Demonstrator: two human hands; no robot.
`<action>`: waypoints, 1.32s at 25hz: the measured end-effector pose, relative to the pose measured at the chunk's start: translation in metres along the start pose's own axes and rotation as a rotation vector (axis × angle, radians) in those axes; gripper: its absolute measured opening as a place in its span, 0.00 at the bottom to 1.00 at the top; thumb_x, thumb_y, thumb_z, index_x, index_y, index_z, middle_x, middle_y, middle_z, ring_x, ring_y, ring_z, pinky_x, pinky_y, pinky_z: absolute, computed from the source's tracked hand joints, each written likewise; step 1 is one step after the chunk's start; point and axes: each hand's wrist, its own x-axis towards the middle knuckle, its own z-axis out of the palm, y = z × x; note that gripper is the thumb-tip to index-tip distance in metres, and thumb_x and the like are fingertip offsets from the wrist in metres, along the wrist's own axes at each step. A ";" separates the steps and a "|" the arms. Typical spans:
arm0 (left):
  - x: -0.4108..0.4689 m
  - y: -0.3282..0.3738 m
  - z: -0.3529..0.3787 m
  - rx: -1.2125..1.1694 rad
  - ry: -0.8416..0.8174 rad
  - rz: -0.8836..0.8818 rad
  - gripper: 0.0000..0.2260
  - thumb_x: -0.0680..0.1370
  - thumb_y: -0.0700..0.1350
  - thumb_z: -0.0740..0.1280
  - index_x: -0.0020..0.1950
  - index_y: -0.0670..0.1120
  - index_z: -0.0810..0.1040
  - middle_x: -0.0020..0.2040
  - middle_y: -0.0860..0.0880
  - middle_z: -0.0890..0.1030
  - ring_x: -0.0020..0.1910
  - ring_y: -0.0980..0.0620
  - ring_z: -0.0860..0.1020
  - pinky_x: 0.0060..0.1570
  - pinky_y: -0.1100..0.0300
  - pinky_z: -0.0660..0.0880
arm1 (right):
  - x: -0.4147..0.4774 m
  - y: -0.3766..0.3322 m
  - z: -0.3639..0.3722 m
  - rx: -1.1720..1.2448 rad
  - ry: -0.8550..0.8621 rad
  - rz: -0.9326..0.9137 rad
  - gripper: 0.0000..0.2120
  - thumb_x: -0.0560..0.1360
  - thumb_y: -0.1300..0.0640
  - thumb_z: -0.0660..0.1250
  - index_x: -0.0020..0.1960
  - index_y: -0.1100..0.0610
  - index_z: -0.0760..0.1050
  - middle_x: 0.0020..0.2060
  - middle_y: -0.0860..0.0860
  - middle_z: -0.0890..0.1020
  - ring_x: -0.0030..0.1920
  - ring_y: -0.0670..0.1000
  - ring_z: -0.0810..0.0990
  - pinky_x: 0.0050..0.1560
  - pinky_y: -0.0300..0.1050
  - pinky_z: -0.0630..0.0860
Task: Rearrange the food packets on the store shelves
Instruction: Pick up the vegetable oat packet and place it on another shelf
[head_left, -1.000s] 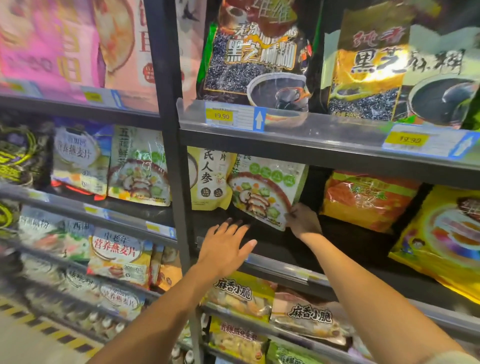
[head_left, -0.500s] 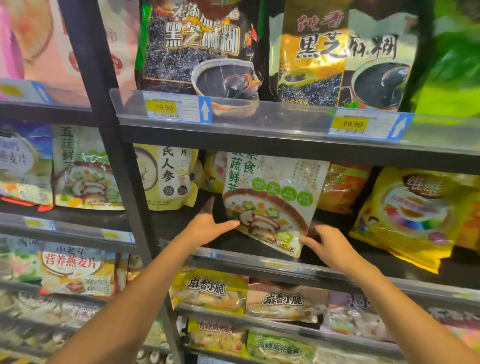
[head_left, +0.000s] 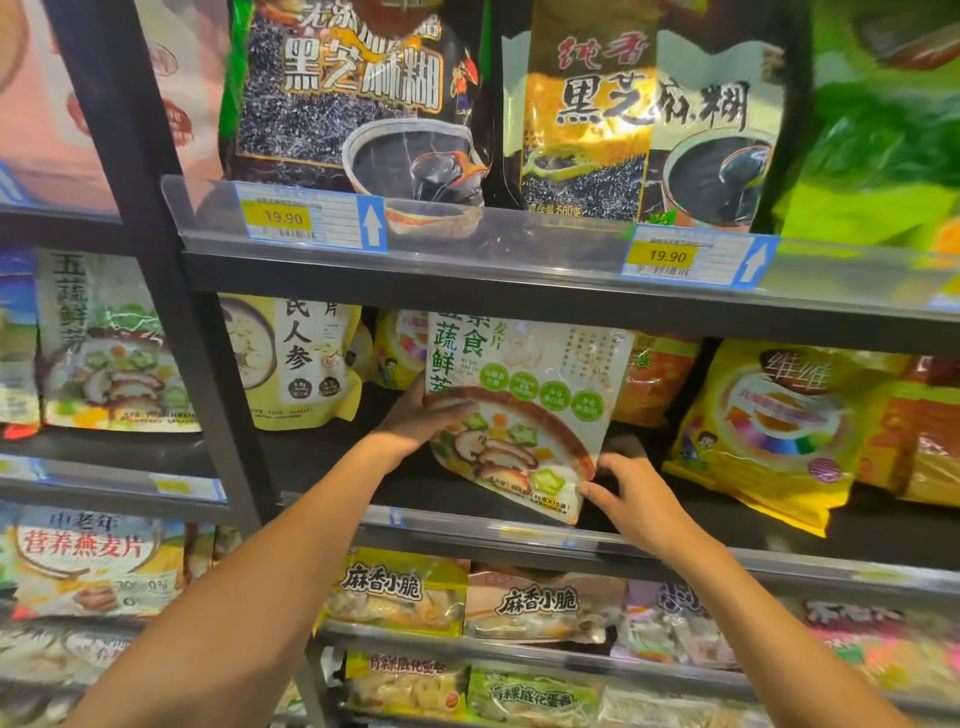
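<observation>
At frame centre, the vegetable-oatmeal packet (head_left: 524, 410) stands tilted on the middle shelf (head_left: 779, 564). The left hand (head_left: 423, 418) grips its left edge; the right hand (head_left: 631, 493) pinches its lower right corner.

One head-worn view faces forward and slightly up into the shelves (head_left: 519, 291), close enough that both forearms reach in from the bottom edge. The hands sit near the frame's centre, with shelf rows above and below them.
</observation>
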 end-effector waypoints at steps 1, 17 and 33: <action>-0.001 0.000 0.002 0.044 0.007 0.000 0.31 0.74 0.48 0.79 0.73 0.56 0.69 0.59 0.60 0.78 0.59 0.58 0.77 0.59 0.61 0.71 | 0.000 0.002 0.003 0.003 0.005 0.008 0.10 0.79 0.49 0.72 0.60 0.49 0.83 0.54 0.46 0.85 0.54 0.49 0.80 0.47 0.46 0.78; -0.046 0.041 -0.004 0.125 0.065 0.004 0.19 0.74 0.53 0.78 0.63 0.55 0.79 0.57 0.56 0.82 0.59 0.53 0.81 0.60 0.59 0.74 | -0.057 -0.034 -0.025 0.526 0.197 -0.036 0.08 0.80 0.63 0.71 0.46 0.51 0.76 0.49 0.50 0.74 0.48 0.40 0.76 0.49 0.34 0.72; -0.125 0.025 -0.020 -0.525 -0.242 -0.234 0.25 0.62 0.50 0.83 0.57 0.43 0.88 0.57 0.40 0.86 0.51 0.42 0.86 0.55 0.46 0.82 | -0.121 -0.054 0.012 1.102 0.128 0.385 0.24 0.71 0.41 0.77 0.62 0.49 0.75 0.54 0.51 0.85 0.50 0.53 0.86 0.46 0.52 0.81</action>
